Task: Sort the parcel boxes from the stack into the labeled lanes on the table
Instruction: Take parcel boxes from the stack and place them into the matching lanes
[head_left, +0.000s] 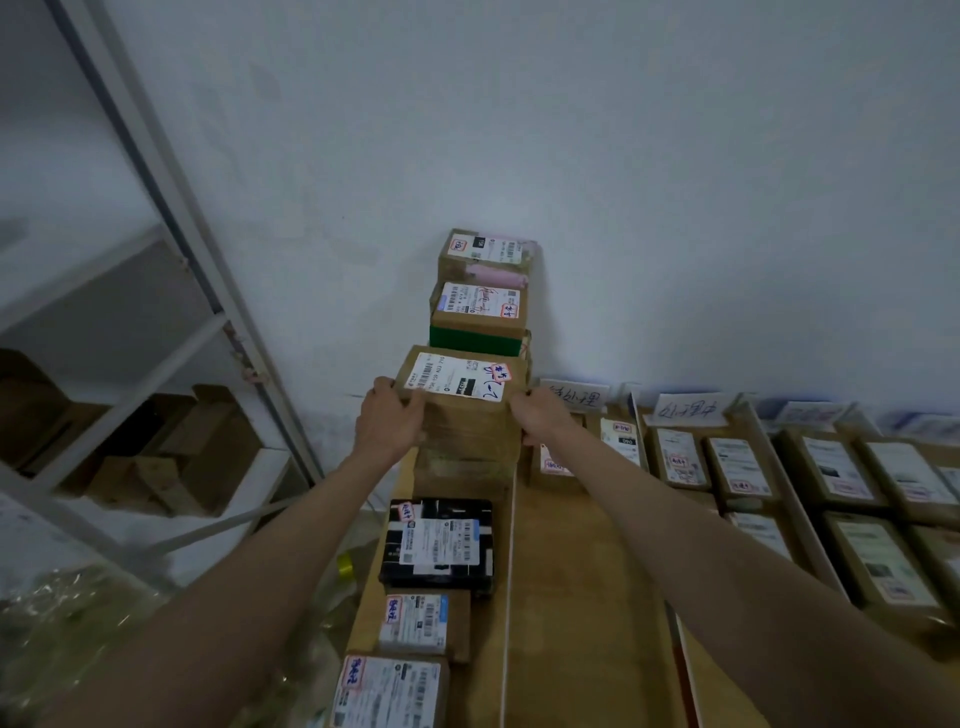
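Observation:
A tall stack of brown parcel boxes stands at the table's far left against the wall. My left hand (390, 422) grips the left side of the nearest top box (457, 379), and my right hand (540, 418) grips its right side. That box carries a white shipping label with a red-marked sticker. Behind it rise a green-sided box (475, 340), a labeled brown box (480, 306) and the rearmost box with pink tape (488, 252). Handwritten lane signs (574, 397) (688, 410) stand at the back of the table.
A black parcel (439, 543) and two labeled brown parcels (421, 623) (389, 691) lie in the left lane near me. Lanes to the right hold several labeled boxes (737, 467). A white divider strip (509, 571) runs down the wooden table. A metal shelf (156, 322) with cardboard stands left.

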